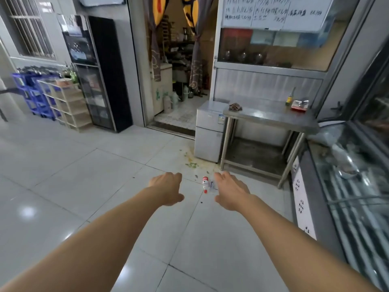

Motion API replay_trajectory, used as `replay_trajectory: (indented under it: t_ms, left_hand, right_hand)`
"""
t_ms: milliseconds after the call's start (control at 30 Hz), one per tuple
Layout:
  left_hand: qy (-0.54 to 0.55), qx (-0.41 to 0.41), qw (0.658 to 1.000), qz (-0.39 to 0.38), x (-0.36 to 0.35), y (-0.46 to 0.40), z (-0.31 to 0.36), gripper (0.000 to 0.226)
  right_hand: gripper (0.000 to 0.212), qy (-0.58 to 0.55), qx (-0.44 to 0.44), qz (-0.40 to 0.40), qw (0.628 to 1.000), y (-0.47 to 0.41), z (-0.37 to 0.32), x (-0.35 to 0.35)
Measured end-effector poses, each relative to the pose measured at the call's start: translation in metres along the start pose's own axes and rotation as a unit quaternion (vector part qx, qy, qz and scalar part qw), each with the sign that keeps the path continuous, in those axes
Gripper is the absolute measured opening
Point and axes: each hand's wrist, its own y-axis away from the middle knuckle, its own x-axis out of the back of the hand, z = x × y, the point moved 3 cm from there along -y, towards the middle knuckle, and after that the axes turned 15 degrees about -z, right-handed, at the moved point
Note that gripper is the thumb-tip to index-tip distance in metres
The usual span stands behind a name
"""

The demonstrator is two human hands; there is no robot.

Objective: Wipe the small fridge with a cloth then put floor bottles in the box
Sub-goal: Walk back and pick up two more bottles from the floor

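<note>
The small silver fridge (208, 131) stands on the floor beside a steel table (271, 118). A crumpled brown cloth (235, 107) lies on the table's left end, next to the fridge top. On the tiled floor lies a clear plastic bottle (205, 183) with a red label and red cap, and a second clear bottle (212, 185) lies partly hidden behind my right hand. My left hand (168, 189) and my right hand (229, 191) are stretched forward over the floor, fingers relaxed, holding nothing. No box is clearly in view.
Green scraps and a yellowish spill (192, 163) mark the floor by the fridge. A green glass bottle (290, 98) and a red tray (299, 106) sit on the table. A tall black cabinet (99, 76), stacked crates (67, 102) and a glass counter (353, 182) line the sides.
</note>
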Motion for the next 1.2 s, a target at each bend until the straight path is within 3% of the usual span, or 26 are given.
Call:
replay_trajectory:
  t_ms: [233, 800, 1200]
  left_hand:
    - [0.009, -0.008, 1.0, 0.004, 0.05, -0.092, -0.005, 0.054]
    - [-0.017, -0.131, 0.991, 0.023, 0.199, -0.373, -0.052, 0.052]
    - [-0.038, -0.174, 0.984, -0.022, 0.232, -0.564, -0.029, 0.05]
  right_hand:
    - [0.052, -0.002, -0.023, -0.002, 1.0, -0.088, 0.034, 0.043]
    - [0.059, -0.043, -0.135, 0.003, 0.99, -0.315, 0.079, 0.153]
    - [0.06, -0.093, -0.177, -0.032, 0.979, -0.473, 0.169, 0.175]
